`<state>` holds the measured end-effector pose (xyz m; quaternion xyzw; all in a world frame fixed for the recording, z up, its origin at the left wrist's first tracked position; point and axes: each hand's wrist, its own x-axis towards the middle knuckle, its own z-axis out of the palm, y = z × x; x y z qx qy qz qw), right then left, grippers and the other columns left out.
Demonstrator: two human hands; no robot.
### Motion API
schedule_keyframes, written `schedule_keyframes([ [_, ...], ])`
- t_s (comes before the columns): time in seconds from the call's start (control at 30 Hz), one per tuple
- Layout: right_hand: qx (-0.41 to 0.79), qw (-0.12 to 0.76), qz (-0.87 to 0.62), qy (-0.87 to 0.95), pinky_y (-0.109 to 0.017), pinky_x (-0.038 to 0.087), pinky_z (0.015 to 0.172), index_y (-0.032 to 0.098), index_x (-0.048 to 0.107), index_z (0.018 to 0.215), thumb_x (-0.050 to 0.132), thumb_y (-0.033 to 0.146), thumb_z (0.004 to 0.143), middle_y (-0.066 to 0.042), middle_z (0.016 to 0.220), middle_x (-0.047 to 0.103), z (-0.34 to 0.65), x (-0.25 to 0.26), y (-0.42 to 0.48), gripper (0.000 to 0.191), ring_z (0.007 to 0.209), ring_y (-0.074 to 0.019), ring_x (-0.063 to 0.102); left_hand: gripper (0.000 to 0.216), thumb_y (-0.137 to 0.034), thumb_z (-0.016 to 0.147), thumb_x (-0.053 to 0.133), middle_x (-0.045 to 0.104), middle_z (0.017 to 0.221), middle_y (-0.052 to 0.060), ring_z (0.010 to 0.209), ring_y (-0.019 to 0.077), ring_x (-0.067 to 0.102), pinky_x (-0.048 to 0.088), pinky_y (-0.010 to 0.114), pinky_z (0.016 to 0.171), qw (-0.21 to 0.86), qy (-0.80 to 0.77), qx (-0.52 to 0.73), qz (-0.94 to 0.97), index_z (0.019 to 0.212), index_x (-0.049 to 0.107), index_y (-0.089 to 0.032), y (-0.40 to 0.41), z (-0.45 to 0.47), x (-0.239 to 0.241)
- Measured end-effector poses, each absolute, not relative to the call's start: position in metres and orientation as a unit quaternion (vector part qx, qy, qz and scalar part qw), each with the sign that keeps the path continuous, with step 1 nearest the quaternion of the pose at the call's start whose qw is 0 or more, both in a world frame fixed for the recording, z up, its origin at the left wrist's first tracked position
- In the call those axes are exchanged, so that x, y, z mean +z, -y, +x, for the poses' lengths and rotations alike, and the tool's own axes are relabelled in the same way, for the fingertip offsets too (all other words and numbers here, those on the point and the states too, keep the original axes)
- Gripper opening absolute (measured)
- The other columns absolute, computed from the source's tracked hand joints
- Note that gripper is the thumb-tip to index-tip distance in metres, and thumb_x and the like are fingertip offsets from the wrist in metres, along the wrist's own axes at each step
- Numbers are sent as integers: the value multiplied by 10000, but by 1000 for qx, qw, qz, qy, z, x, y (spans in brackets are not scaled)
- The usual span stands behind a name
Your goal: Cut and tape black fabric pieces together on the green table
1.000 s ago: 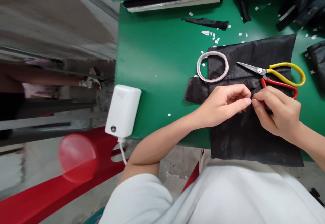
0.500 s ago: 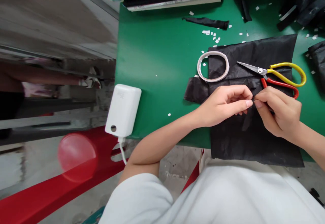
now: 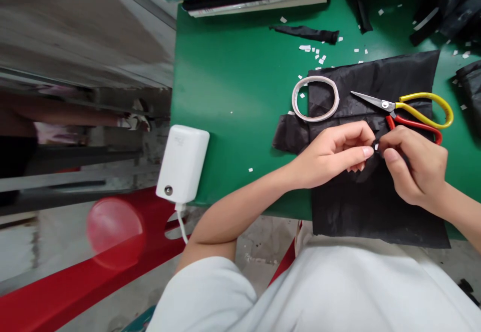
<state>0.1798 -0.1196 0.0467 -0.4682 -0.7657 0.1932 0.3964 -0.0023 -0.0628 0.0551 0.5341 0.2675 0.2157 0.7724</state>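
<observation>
Over a large sheet of black fabric (image 3: 372, 206), my two hands meet almost fingertip to fingertip. My left hand (image 3: 334, 154) is closed in a pinch on a thin black fabric strip, most of it hidden by the fingers. A small white tape piece (image 3: 376, 147) shows on the strip between the hands. My right hand (image 3: 417, 164) is curled closed beside it, its fingertips at the strip; what they hold is hidden. Scissors (image 3: 385, 104) with one yellow and one red handle lie on the fabric above my right hand. A roll of white tape (image 3: 335, 94) rests above my left hand.
The green table (image 3: 225, 81) carries scattered white scraps (image 3: 305, 48) and a narrow black fabric piece (image 3: 311, 33). Black-covered books (image 3: 255, 5) lie at the back. A white power bank (image 3: 183, 164) with a cable is at the left edge, near a red stool (image 3: 124, 241).
My right hand has shifted slightly right, its thumb drawing away from the left fingertips. The small white tape piece now shows between the hands.
</observation>
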Motion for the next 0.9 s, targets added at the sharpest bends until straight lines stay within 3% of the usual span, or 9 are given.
schedule_keyframes([
  [0.27, 371, 394, -511, 668, -232, 292, 409, 207, 547, 764, 553, 176, 904, 28, 598, 519, 179, 52, 118, 143, 458, -82, 402, 373, -512, 870, 663, 508, 665, -37, 576, 73, 504, 430, 206, 549, 772, -265, 208, 539, 811, 515, -174, 62, -2, 53],
  [0.7, 415, 413, -514, 626, -218, 309, 423, 194, 590, 708, 613, 128, 851, 35, 579, 549, 179, 54, 116, 160, 486, -82, 422, 381, -542, 888, 626, 501, 691, -30, 582, 82, 491, 435, 228, 564, 715, -307, 237, 582, 822, 515, -184, 66, 0, 50],
  [0.8, 419, 414, -525, 614, -213, 299, 415, 195, 601, 703, 622, 113, 838, 41, 561, 539, 179, 54, 117, 160, 477, -78, 416, 339, -481, 872, 674, 518, 741, -25, 610, 90, 502, 439, 226, 568, 642, -345, 285, 622, 863, 481, -202, 70, 0, 46],
  [0.9, 411, 416, -535, 610, -211, 294, 405, 196, 601, 693, 621, 99, 826, 42, 547, 524, 179, 53, 117, 166, 464, -78, 406, 247, -367, 901, 661, 528, 762, -18, 645, 102, 513, 451, 232, 605, 492, -327, 336, 734, 870, 476, -206, 70, -1, 43],
])
